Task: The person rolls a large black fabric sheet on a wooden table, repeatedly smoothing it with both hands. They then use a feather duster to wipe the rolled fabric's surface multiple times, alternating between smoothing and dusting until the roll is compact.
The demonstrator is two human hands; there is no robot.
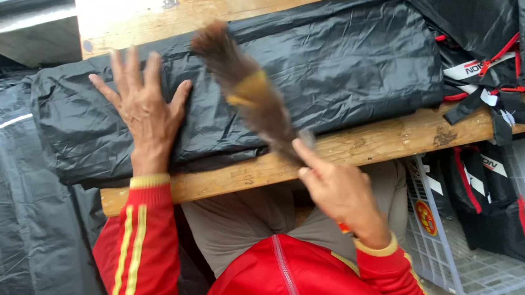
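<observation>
A folded black plastic sheet lies across a wooden workbench. My left hand rests flat on its left part, fingers spread. My right hand grips the handle end of a brown feather duster with a yellow band. The duster's feathers reach up and left over the middle of the sheet and look blurred. Both my sleeves are red with yellow stripes.
More black plastic material hangs at the left, below the bench. Black garments with red trim are piled at the right end of the bench. A white wire basket at the lower right holds similar black and red items.
</observation>
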